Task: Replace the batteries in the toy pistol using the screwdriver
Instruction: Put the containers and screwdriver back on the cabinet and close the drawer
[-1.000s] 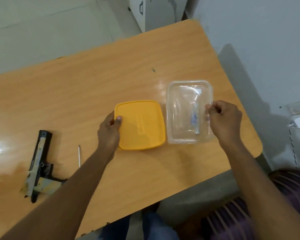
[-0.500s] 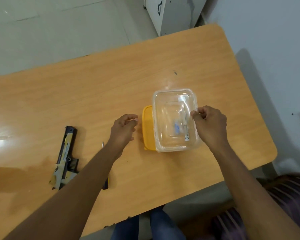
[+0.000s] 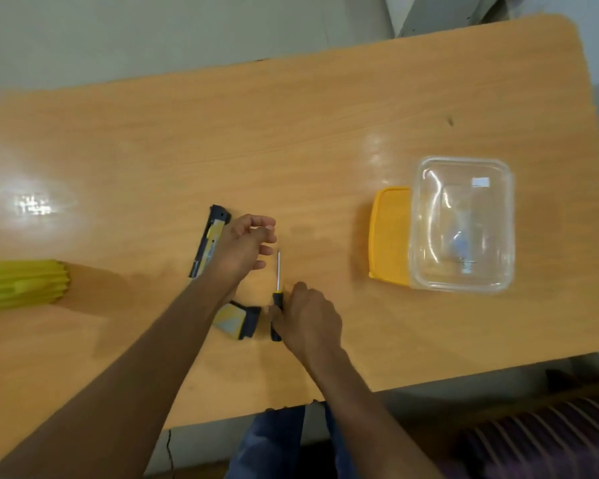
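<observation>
**Hands leave the box for pistol and screwdriver**

Both hands have left the container and come to the tools at the tabletop (image 3: 291,140) middle. Farthest left lies a ribbed yellow object (image 3: 21,283). Next, the toy pistol (image 3: 211,244) lies flat, barrel pointing away, grip toward the near edge; the left hand (image 3: 242,248) hovers over it, fingers spread and loosely curled, holding nothing. Beside it the right hand (image 3: 306,321) closes round the black handle of the screwdriver (image 3: 277,295), shaft pointing away. Far right, the clear container (image 3: 462,223) rests partly on its yellow lid (image 3: 389,233). The pistol looks light, rigid plastic; probably best held by the body. The screwdriver's thin shaft suggests gripping the handle.
</observation>
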